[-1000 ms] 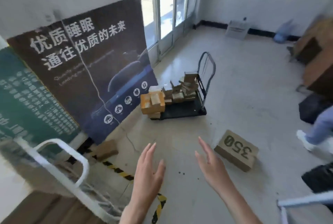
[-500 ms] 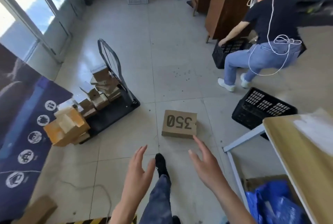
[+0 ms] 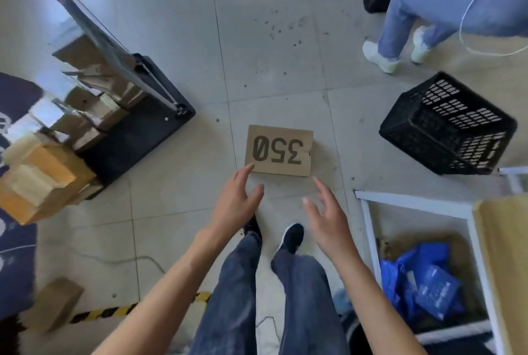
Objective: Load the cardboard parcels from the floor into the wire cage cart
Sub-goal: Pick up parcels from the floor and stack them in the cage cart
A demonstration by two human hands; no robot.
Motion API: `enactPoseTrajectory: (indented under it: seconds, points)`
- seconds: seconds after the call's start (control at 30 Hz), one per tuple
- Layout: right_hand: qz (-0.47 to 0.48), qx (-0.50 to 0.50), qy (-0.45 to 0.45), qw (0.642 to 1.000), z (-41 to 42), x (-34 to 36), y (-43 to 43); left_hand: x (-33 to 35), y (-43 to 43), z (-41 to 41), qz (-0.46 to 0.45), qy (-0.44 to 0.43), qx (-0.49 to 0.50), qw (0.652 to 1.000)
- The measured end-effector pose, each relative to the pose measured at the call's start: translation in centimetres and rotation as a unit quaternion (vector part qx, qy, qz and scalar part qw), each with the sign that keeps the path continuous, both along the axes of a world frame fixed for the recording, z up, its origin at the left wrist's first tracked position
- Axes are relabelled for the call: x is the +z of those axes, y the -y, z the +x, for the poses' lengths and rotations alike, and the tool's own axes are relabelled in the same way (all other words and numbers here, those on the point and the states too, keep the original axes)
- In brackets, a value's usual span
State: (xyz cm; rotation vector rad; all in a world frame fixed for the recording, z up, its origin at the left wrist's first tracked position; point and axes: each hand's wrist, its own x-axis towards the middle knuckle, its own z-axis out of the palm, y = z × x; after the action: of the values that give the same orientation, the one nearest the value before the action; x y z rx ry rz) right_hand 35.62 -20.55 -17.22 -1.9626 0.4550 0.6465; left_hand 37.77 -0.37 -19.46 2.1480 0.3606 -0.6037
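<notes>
Cardboard parcel (image 3: 278, 150) lies flat on the floor (image 3: 171, 26), just in front of the person's two dark shoes (image 3: 290, 237). The floor has big pale grey tiles with thin lines between them and some small dark spots. The parcel's long side runs from left to right, and its big face looks up. The number 350 on it is upside down, so the tops of the numbers point at the person. The left hand (image 3: 237, 203) and the right hand (image 3: 325, 217) are both spread wide with straight fingers and hold nothing. They hang by the near edge of the parcel, one toward each end. To the left stands the cart (image 3: 137, 137), with a black deck and a pile of brown boxes (image 3: 43, 171) on it. To the right sits a black crate (image 3: 448, 126).
</notes>
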Motion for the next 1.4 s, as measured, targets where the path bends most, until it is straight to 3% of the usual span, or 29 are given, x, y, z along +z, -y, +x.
enactPoseTrajectory:
  seconds: [0.17, 0.37, 0.57, 0.67, 0.8, 0.97, 1.1, 1.27, 1.4]
  points:
    - [-0.023, -0.006, -0.028, 0.999, 7.4, -11.4, 1.4, -12.3, 0.3, 6.7, -0.004, -0.081, 0.042, 0.996]
    - [-0.065, 0.001, -0.059, 0.996, 13.9, -31.9, 4.1, -31.9, 0.7, 12.3, -0.008, -0.134, 0.117, 0.984]
    - [-0.132, 0.011, -0.135, 0.982, 18.1, -51.4, 8.1, -50.6, -0.4, 14.7, -0.006, -0.213, 0.074, 0.974]
    - [-0.147, -0.028, -0.189, 0.971, 19.8, -58.1, 9.8, -57.1, -0.9, 16.2, -0.013, -0.205, 0.122, 0.971]
    - [-0.092, -0.075, -0.282, 0.952, 21.0, -62.7, 10.3, -61.8, -1.0, 16.4, -0.097, -0.187, 0.174, 0.962]
    - [-0.046, -0.091, -0.296, 0.95, 20.4, -60.6, 8.8, -60.1, -1.7, 15.5, -0.141, -0.176, 0.25, 0.942]
    - [-0.04, -0.096, -0.292, 0.951, 19.9, -54.3, 6.5, -53.8, -3.5, 14.6, -0.155, -0.152, 0.306, 0.927]
    - [-0.034, -0.054, -0.22, 0.973, 20.5, -41.7, 3.0, -40.6, -7.3, 13.9, -0.116, -0.117, 0.363, 0.917]
    - [-0.067, 0.006, -0.145, 0.987, 21.6, -27.9, -0.3, -26.0, -8.7, 13.4, -0.086, -0.094, 0.41, 0.903]
